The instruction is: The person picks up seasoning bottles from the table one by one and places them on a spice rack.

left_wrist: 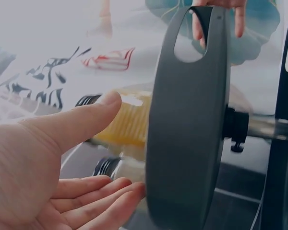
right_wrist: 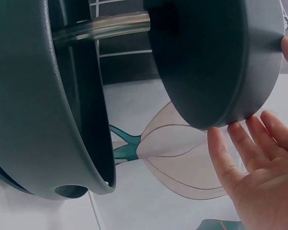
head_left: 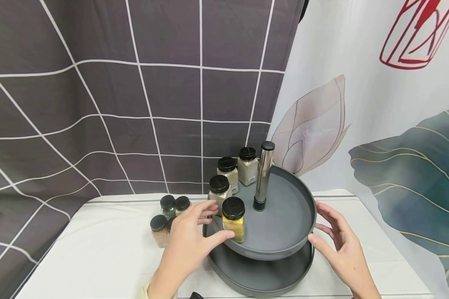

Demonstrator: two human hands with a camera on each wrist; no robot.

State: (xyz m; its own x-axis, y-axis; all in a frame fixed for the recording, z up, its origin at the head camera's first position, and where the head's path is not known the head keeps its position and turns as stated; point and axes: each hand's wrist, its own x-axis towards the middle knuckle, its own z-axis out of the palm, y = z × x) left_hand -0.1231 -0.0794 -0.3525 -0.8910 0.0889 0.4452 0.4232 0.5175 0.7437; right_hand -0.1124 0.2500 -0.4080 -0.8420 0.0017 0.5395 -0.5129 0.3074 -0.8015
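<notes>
A grey two-tier round rack has an upper tray (head_left: 288,216), a lower tray (head_left: 262,286) and a metal post (head_left: 263,176). Near the upper tray's front-left rim stands a black-lidded jar of yellow contents (head_left: 235,230). My left hand (head_left: 188,236) is beside that jar, its thumb in front of it and its fingers stretched toward the rim; whether the thumb touches the glass I cannot tell. Behind it are three jars of pale contents (head_left: 220,187), also black-lidded. At the opposite side, my right hand (head_left: 340,245) touches the upper tray's outer wall (right_wrist: 264,62) with extended fingertips.
Several more black-lidded jars (head_left: 159,226) stand on the white tabletop (head_left: 108,245) left of the rack, partly behind my left hand. A small black object (head_left: 196,295) shows at the bottom edge. A dark grid-patterned curtain (head_left: 172,95) hangs behind the table.
</notes>
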